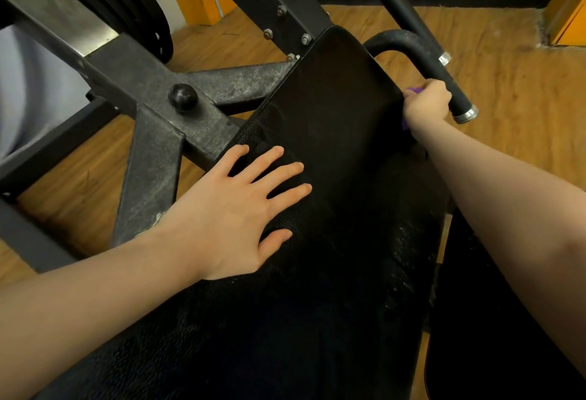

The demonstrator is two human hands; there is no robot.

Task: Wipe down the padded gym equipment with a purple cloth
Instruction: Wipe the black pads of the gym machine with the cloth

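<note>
Your left hand (234, 212) lies flat on the long black padded cushion (329, 133) of the gym machine, palm down, fingers straight and spread apart, the fingertips pointing toward the cushion's middle. The heel of that hand sits at the cushion's left edge, just beside the scuffed black steel frame (152, 152) that crosses under it.

Your right hand (426, 104) is curled at the cushion's right edge, farther up than the left hand, and grips the purple cloth (413, 92). Only small bits of the cloth show: one scrap above the knuckles and another sliver below the hand, against the side of the padding. The rest is hidden inside your fist, so you cannot tell how it is folded.

Just beyond the right hand runs a curved black tubular handle (421, 57) with a silver metal end cap (466, 114); the hand is close beside it, and whether it touches cannot be made out. A second dark bar (396, 0) slants above it, also silver-tipped.

On the frame to the left sits a round black knob (182, 97), with several silver bolts (306, 38) higher up near the cushion's top corner. Stacked black weight plates (126, 9) hang at the upper left. Below everything lies a brown wood-grain floor (507, 76).
</note>
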